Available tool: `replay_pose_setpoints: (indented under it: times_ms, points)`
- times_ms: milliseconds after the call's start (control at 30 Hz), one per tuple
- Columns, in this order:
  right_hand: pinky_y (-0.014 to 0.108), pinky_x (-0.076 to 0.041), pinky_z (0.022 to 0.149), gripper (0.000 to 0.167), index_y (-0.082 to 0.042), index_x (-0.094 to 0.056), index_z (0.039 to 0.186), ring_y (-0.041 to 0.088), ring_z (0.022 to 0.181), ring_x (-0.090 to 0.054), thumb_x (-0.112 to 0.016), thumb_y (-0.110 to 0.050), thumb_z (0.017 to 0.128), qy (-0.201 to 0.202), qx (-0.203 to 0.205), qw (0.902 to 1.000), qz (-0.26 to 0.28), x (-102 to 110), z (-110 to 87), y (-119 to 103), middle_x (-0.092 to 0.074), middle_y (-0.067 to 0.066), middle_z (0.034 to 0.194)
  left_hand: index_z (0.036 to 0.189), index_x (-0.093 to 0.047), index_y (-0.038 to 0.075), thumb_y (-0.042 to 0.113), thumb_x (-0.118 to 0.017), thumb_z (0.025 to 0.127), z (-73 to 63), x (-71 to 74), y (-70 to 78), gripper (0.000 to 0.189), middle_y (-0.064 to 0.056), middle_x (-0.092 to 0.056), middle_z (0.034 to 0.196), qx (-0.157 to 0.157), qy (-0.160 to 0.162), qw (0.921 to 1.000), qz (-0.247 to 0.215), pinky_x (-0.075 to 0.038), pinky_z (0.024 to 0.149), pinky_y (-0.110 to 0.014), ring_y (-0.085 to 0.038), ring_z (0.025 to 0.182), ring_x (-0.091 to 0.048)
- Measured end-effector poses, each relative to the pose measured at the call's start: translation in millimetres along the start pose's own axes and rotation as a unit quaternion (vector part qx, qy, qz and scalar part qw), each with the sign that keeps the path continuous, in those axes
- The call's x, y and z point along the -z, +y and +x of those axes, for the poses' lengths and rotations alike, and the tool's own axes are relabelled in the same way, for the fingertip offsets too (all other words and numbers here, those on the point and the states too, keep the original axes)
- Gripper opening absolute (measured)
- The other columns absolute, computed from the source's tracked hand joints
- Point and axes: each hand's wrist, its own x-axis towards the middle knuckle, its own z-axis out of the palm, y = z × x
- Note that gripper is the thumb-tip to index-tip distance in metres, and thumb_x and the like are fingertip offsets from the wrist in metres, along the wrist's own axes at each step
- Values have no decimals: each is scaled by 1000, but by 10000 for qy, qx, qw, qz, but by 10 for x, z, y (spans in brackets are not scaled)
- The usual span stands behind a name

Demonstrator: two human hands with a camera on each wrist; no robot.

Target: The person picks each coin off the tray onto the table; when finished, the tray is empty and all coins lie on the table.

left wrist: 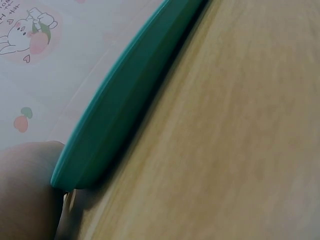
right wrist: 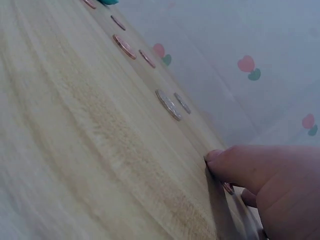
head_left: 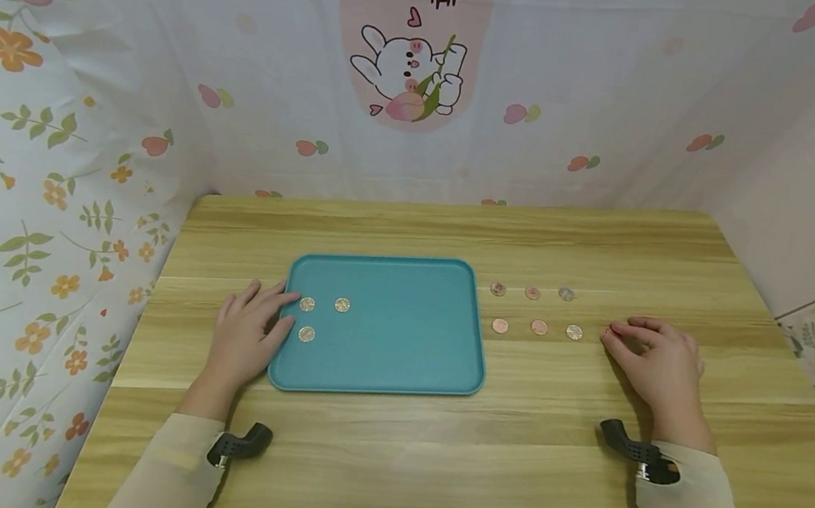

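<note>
1. The wood-grained surface (head_left: pixel 428 474) is filling the lower frame, while white printed cloth (head_left: pixel 624 77) is hanging behind it and along the left.
2. The teal tray (head_left: pixel 399 328) is lying mid-frame, holding three golden coins (head_left: pixel 342 304); six coins (head_left: pixel 538 327) are lying in two rows to its right.
3. The left hand (head_left: pixel 243 336) is touching the tray's left rim, fingers relaxed.
4. The right hand (head_left: pixel 658 371) is curling about a copper coin (right wrist: pixel 228 188), centre-right — whether pinching it, I cannot tell.

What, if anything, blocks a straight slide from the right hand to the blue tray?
Three coins: a silver-coloured one, then two copper-coloured ones, lie flat on the table between the right hand and the blue tray. The tray's raised right rim also stands in the way.
</note>
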Motion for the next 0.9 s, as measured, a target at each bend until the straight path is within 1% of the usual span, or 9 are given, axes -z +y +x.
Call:
replay_pose_setpoints:
  times_ms: [200,600,733,800,900]
  points:
    - [76,-27,101,33,0,-82,110,57,130,-44,-82,-29,95,112,34,9999,27,-16,7,19,-65,27,134,144,-68,17,26,-62,107,6,1,-9,39,-12,-51,162,-22,9,10000,19,-8,123,-72,-48,157,-26]
    - [75,-24,104,30,0,-82,107,55,132,-42,-85,-27,93,212,130,9991,346,-42,-2,70,-66,27,133,144,-68,16,25,-64,106,5,5,-14,39,-13,-52,161,-53,63,10000,-23,-9,123,-72,-48,156,-27]
    - [73,-25,103,29,-2,-82,108,54,128,-47,-86,-26,91,455,239,9978,430,-85,2,90,-69,26,129,144,-68,17,26,-64,106,5,6,-10,39,-12,-52,161,-60,62,10000,-9,-9,123,-72,-48,156,-27]
    - [68,-28,103,29,-1,-81,109,52,123,-52,-87,-23,89,631,397,9960,489,-115,13,90,-71,26,124,144,-68,17,26,-64,106,5,6,-6,39,-12,-52,161,-55,57,10000,2,-10,123,-72,-48,156,-27]
    - [60,-33,104,30,1,-81,110,48,115,-59,-88,-15,86,919,742,9911,617,-166,50,42,-72,27,119,144,-68,17,26,-64,106,7,12,2,39,-12,-52,161,-45,42,10000,20,-10,123,-72,-48,156,-27]
